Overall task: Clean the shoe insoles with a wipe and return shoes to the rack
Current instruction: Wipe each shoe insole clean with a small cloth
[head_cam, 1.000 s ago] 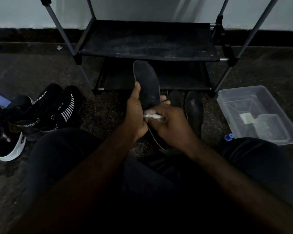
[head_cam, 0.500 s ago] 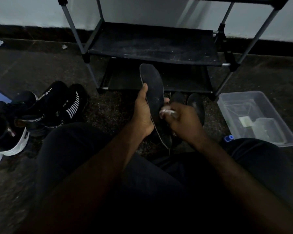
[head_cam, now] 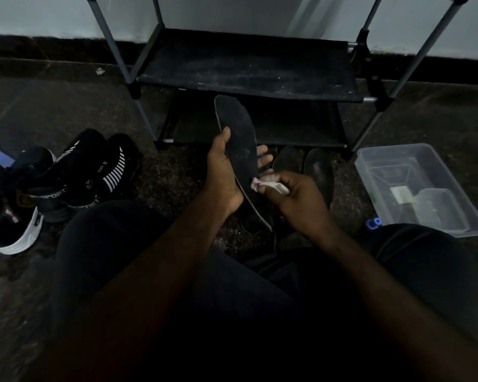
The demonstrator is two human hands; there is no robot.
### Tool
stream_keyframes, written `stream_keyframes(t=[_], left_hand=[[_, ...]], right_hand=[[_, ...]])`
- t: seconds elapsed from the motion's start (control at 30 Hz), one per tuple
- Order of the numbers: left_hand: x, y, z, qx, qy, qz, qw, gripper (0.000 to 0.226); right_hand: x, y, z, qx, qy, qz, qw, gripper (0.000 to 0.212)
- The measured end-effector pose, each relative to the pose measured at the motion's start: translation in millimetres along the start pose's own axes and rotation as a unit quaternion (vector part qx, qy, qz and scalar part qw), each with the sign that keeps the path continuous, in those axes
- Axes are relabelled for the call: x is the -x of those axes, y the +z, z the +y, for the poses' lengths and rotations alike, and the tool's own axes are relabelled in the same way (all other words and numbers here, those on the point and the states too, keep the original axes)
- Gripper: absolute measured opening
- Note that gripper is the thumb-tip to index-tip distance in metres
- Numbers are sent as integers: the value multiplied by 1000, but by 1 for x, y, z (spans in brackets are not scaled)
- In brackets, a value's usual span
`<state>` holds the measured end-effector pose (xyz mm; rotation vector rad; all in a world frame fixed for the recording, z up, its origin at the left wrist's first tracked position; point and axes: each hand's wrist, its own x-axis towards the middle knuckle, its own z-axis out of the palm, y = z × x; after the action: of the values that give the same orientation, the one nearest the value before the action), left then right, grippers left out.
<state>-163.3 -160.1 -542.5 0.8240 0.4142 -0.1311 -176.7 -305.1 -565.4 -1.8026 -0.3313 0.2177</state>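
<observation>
Since a second ago the right hand has slid with the wipe off the face of the insole toward 3 o'clock. The white wad now meets only the insole's right edge, low on its length. The left fingertips, covered then, now show.

The right fingers are curled tight and pinch the crumpled wipe, which sticks out past the knuckles toward 9 o'clock and touches that edge. The left hand grips the insole from the 9 o'clock side. Its thumb presses on the dark face near the left edge, and its fingers pass behind, with the tips coming out close together past the right edge. The insole is held off the floor and tilted, with its toe end toward 12 o'clock in front of the rack and its heel end toward 5 o'clock between the wrists.

Two loose insoles lie side by side on the floor at 3 o'clock of the held one, partly behind the right hand. The rack stands at 12 o'clock against the wall, with a dusty black shelf above a lower one. At 9 o'clock, well apart from the hands, stand black shoes with white stripes. A white-soled shoe sits farther out at 8 o'clock. At 3 o'clock sits a clear tub holding a smaller clear piece and a pale scrap, though it is too dim to tell what they are. A blue cap lies just beside the tub's near corner. The person's dark-clad legs fill the 6 o'clock side.
</observation>
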Motion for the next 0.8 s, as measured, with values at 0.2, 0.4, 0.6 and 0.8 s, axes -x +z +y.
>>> stream_keyframes(t=[0.2, 0.4, 0.6, 0.8], left_hand=[[3, -2, 4, 23, 6, -19, 1000, 68], [1, -4, 7, 41, 53, -28, 997, 64], [4, -2, 6, 40, 45, -27, 998, 62], [8, 6, -5, 15, 26, -49, 998, 70]], right_hand=[[5, -12, -14, -54, 25, -127, 990, 10], [1, -11, -1, 10, 79, -30, 996, 14], [2, -6, -15, -154, 51, -88, 983, 13], [-8, -21, -6, -88, -9, 100, 991, 19]])
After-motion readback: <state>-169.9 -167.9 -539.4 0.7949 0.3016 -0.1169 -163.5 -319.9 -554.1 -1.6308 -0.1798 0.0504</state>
